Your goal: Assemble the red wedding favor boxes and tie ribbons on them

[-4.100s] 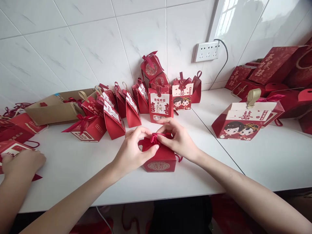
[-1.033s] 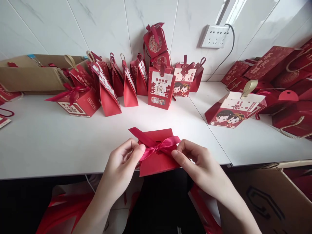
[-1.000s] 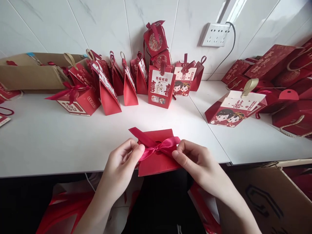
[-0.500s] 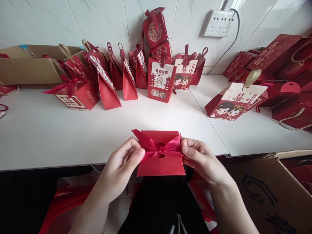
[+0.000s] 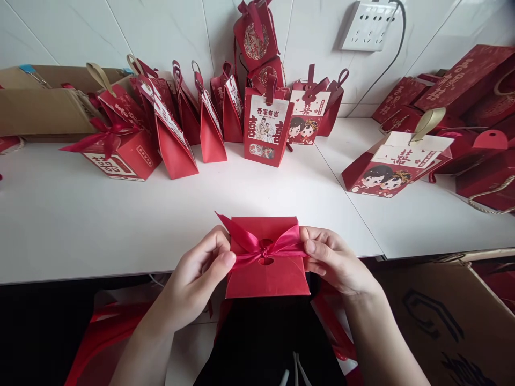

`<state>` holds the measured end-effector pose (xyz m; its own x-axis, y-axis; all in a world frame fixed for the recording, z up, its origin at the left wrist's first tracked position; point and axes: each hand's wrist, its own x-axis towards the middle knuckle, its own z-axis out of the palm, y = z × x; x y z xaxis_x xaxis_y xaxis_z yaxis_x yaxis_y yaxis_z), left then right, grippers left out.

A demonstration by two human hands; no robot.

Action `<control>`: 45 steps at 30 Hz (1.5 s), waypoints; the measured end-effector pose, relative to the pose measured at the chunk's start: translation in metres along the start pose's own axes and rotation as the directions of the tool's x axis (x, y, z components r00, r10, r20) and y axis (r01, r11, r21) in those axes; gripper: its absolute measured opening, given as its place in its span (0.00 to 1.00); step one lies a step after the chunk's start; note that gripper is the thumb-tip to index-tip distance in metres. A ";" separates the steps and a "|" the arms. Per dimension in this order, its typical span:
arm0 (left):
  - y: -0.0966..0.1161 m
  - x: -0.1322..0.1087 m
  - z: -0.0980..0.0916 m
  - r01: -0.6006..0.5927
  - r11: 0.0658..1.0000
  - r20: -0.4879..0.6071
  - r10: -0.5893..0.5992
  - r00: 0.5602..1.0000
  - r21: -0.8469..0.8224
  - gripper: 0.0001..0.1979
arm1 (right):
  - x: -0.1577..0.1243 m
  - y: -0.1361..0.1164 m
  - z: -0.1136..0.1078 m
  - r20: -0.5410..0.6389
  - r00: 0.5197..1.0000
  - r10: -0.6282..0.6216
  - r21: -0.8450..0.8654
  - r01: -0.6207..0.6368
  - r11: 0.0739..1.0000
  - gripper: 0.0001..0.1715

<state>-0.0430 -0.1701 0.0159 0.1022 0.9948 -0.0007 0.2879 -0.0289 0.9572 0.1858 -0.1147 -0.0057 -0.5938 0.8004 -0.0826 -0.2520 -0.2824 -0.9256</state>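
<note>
A red gift box [image 5: 267, 281] sits at the table's front edge, its top facing me. A satin ribbon [image 5: 284, 244] in deep pink-red is knotted across the middle, over a round cut-out in the box top. My left hand [image 5: 203, 273] pinches the ribbon's left part between thumb and bent fingers. On the other side, my right hand [image 5: 332, 260] pinches its right part the same way. Two ribbon tails spread upward from the knot, the left one ending in a point. The box's lower sides are hidden from view.
Behind stand several red boxes, among them a wedding box [image 5: 265, 128] and a ribbon-tied box [image 5: 120, 155]. At right are a box with cartoon faces [image 5: 378, 179] and a red pile. A cardboard carton [image 5: 434, 316] stands low right; a socket panel [image 5: 368, 27] hangs on the wall.
Both hands have drawn slightly apart, stretching the ribbon sideways, and the knot looks smaller. The camera view has shifted a little.
</note>
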 end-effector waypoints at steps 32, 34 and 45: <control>0.009 0.010 0.007 -0.048 0.979 -0.227 0.093 0.969 0.198 0.09 | 0.053 -0.077 0.038 0.176 0.977 -0.119 -0.871 0.211 0.444 0.13; 0.013 0.007 0.007 -0.150 0.934 -0.263 0.241 0.934 0.324 0.02 | 0.063 -0.075 0.041 0.214 0.975 -0.053 -0.862 0.214 0.460 0.09; 0.038 0.008 0.027 -0.324 0.690 -0.046 0.460 0.887 0.648 0.09 | 0.066 -0.063 0.036 0.164 0.980 -0.117 -0.826 0.201 0.527 0.07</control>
<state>-0.0054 -0.1660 0.0449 0.1787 0.8734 0.4530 0.7821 -0.4055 0.4732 0.1347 -0.0631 0.0605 -0.6771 0.7306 0.0881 0.3792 0.4490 -0.8091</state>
